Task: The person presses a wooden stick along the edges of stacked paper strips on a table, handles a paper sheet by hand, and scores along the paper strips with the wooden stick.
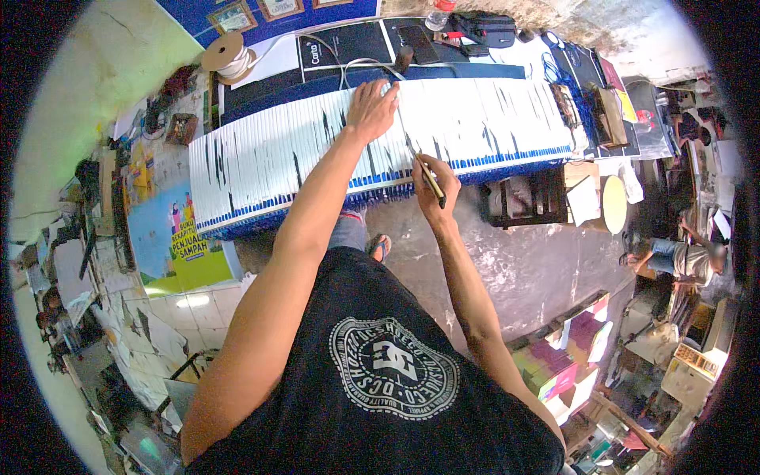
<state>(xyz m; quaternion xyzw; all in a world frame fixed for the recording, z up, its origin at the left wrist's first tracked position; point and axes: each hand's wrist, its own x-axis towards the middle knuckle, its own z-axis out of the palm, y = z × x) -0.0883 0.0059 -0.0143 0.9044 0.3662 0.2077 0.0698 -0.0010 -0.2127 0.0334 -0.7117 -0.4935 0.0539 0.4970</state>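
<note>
A long row of tightly packed white booklets or pads (pixel 277 146), with blue along the near edge, lies across the bench. Some gaps between them look dark. My left hand (pixel 372 112) rests on top near the far edge of the row, fingers stretched out and slightly apart. At the near edge, my right hand (pixel 439 188) grips a slim tool with a yellow-and-black handle (pixel 431 182). Its thin tip points up toward the white row; whether it is a knife blade is too small to tell.
Behind the row are a spool of white cord (pixel 229 57), black boards (pixel 344 46), a short dark cylinder (pixel 404 58), a clear bottle (pixel 438 16) and a black bag (pixel 484 29). A dark crate (pixel 526 199) stands under the bench. Another person (pixel 689 257) sits far right.
</note>
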